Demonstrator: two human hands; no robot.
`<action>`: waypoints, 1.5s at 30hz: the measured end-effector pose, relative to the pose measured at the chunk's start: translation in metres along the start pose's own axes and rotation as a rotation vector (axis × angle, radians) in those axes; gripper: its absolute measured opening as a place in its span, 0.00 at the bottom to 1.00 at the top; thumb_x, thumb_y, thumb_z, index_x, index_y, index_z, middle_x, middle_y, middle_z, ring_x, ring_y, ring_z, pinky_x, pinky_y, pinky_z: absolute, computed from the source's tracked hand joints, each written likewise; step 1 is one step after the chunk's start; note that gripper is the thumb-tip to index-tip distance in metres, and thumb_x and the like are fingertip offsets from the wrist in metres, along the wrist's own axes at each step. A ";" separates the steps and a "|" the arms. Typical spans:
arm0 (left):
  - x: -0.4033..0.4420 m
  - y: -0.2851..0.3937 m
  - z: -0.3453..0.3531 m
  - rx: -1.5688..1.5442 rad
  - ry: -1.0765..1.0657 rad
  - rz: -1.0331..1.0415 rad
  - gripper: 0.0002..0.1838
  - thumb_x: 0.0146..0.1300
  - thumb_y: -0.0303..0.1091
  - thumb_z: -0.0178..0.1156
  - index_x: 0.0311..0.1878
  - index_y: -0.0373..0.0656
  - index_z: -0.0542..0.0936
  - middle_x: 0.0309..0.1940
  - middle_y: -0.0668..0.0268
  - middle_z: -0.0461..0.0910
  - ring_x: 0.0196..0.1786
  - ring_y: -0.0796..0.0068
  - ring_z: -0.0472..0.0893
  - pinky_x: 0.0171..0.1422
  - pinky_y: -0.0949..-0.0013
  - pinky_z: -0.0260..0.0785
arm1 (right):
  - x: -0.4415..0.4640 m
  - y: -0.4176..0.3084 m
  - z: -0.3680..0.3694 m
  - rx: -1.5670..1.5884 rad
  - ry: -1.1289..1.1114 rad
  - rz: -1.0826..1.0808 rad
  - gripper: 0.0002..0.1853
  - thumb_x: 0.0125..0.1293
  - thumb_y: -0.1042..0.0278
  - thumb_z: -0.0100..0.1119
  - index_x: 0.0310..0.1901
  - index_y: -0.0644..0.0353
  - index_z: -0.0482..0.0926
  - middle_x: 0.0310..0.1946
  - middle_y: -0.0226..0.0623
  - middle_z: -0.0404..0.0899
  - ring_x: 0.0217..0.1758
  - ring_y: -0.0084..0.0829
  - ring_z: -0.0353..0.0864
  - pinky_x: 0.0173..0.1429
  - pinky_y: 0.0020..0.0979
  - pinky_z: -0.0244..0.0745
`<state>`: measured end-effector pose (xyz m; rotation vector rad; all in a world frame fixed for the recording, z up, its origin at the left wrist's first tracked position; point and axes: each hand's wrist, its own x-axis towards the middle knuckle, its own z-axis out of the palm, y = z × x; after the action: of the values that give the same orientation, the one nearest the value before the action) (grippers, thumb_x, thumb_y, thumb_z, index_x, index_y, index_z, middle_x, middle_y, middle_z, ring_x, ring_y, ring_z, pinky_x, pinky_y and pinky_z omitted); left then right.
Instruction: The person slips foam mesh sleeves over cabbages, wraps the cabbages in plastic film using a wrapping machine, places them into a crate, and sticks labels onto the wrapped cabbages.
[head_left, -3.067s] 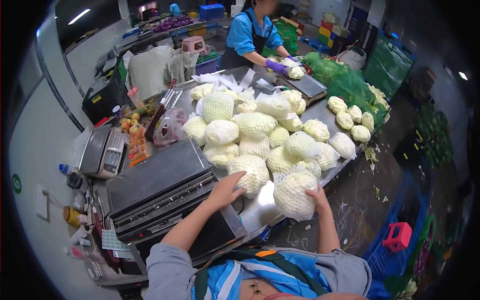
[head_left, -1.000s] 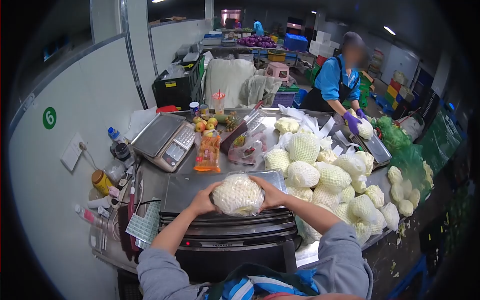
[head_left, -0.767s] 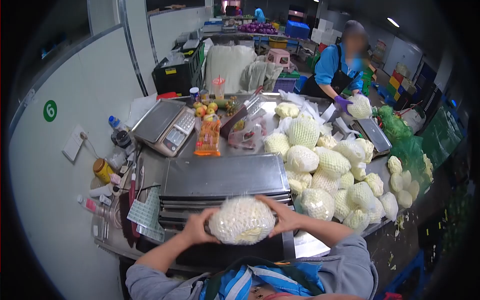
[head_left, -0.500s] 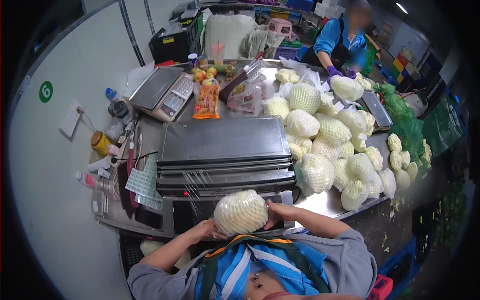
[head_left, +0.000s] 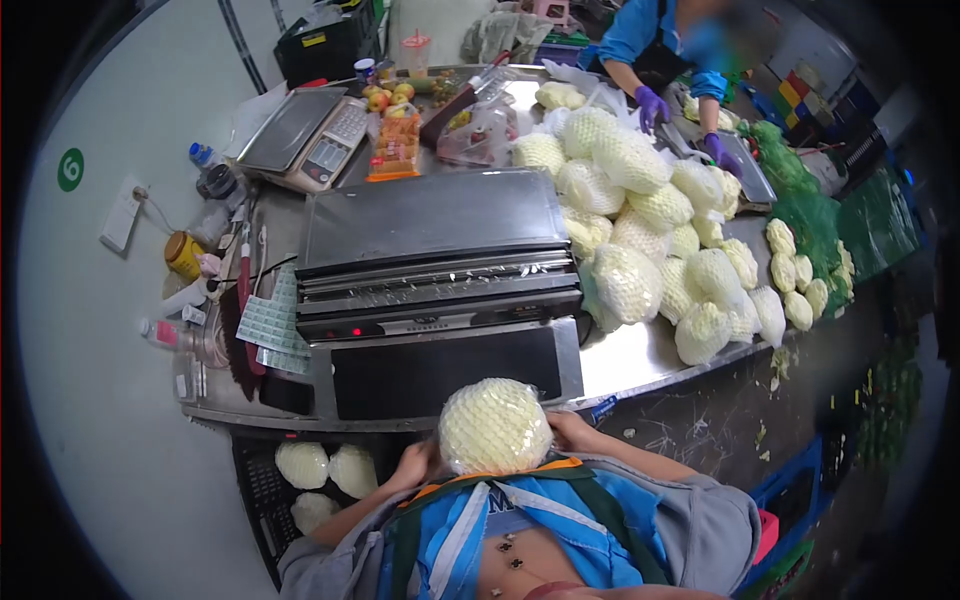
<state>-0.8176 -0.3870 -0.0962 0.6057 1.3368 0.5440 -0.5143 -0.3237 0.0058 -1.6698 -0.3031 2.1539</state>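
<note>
A pale cabbage (head_left: 495, 425) in a white foam net, covered with shiny clear film, is held close against my chest in front of the table edge. My left hand (head_left: 416, 462) grips its left side and my right hand (head_left: 570, 430) its right side; the fingers of both are partly hidden behind it. Just beyond stands the film-wrapping machine (head_left: 435, 225), with a red light on its front and a dark plate (head_left: 440, 372) before it. Shreds of clear film lie along its front bars.
Net-covered cabbages (head_left: 628, 280) are heaped on the right of the steel table. A scale (head_left: 305, 140) stands at back left, near apples. Below the table, a black crate (head_left: 262, 500) holds wrapped cabbages. Across the table is a co-worker in purple gloves (head_left: 650, 105).
Both hands have brought the cabbage off the dark plate and in toward my chest. The film strands stretched from the machine are gone. The co-worker's gloved hands have parted, leaving a cabbage on the heap.
</note>
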 end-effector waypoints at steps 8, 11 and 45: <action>0.025 0.069 0.081 -0.500 -0.747 -0.018 0.16 0.64 0.41 0.51 0.49 0.39 0.74 0.44 0.59 0.77 0.45 0.69 0.78 0.48 0.67 0.71 | 0.024 0.037 0.015 -0.234 -0.461 -0.480 0.18 0.62 0.60 0.54 0.49 0.64 0.72 0.46 0.40 0.75 0.49 0.30 0.75 0.52 0.30 0.69; 0.018 0.100 0.105 -0.675 -1.102 -0.174 0.17 0.64 0.40 0.51 0.51 0.39 0.72 0.47 0.59 0.76 0.47 0.68 0.77 0.51 0.66 0.70 | -0.022 0.010 0.000 -0.830 -0.280 -0.879 0.19 0.62 0.61 0.55 0.50 0.64 0.71 0.48 0.41 0.74 0.51 0.31 0.74 0.54 0.31 0.68; 0.033 0.157 0.216 0.668 -0.373 0.552 0.13 0.61 0.35 0.55 0.46 0.40 0.76 0.37 0.61 0.81 0.39 0.72 0.81 0.43 0.72 0.71 | -0.020 -0.274 -0.381 -1.377 1.217 -0.706 0.37 0.37 0.61 0.72 0.54 0.51 0.70 0.51 0.44 0.72 0.54 0.44 0.72 0.52 0.42 0.71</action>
<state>-0.6019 -0.2701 0.0143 1.5745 0.9677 0.3822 -0.0953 -0.1131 0.0338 -2.4697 -1.7826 -0.0117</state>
